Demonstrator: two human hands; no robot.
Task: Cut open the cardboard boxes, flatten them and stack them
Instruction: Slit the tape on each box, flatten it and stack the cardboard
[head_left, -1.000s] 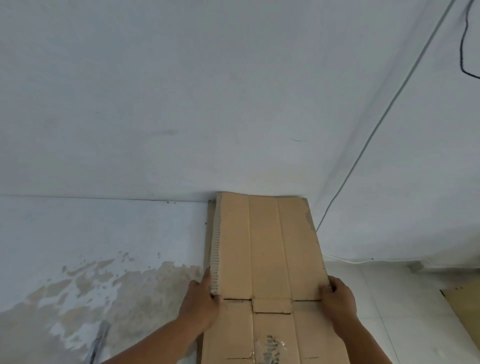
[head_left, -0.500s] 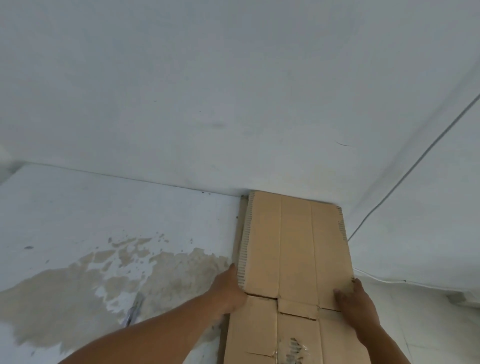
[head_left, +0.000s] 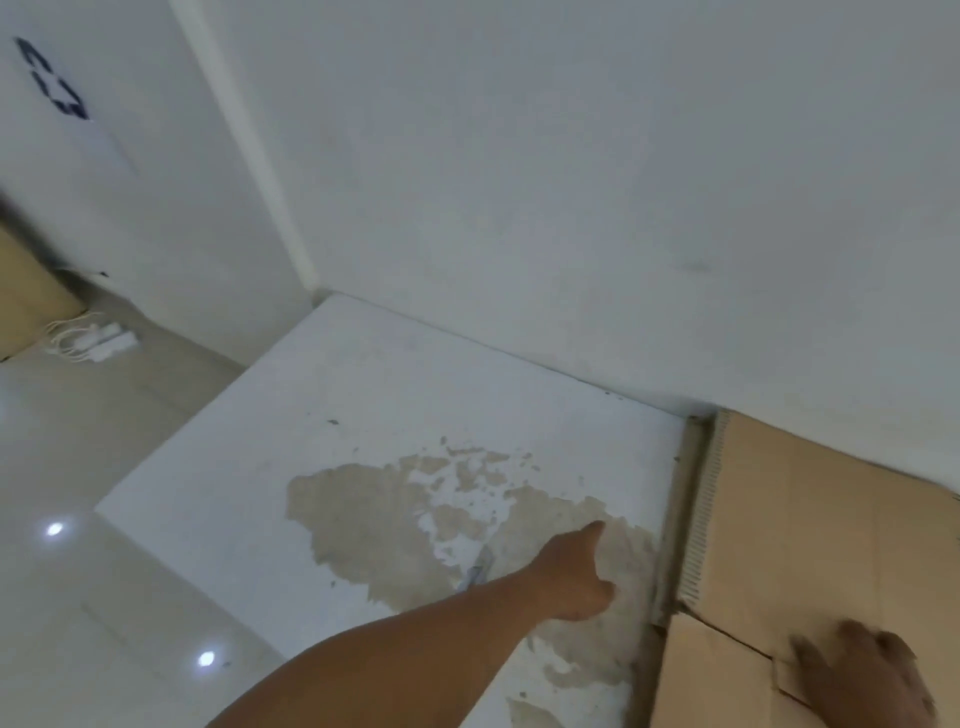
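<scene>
Head view: the left hand (head_left: 574, 579) has let go of the flattened cardboard (head_left: 810, 540) against the wall (head_left: 571, 182), fingers loosely open beside the knife (head_left: 480, 567); the right hand (head_left: 865, 675) stays flat on it, so stacking looks done

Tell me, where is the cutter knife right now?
In the head view, the cutter knife lies on the worn brown patch of the floor, just behind the left hand, left of the flattened cardboard.

White walls (head_left: 519, 182), glossy pale floor (head_left: 78, 597), worn white platform (head_left: 363, 415).
</scene>
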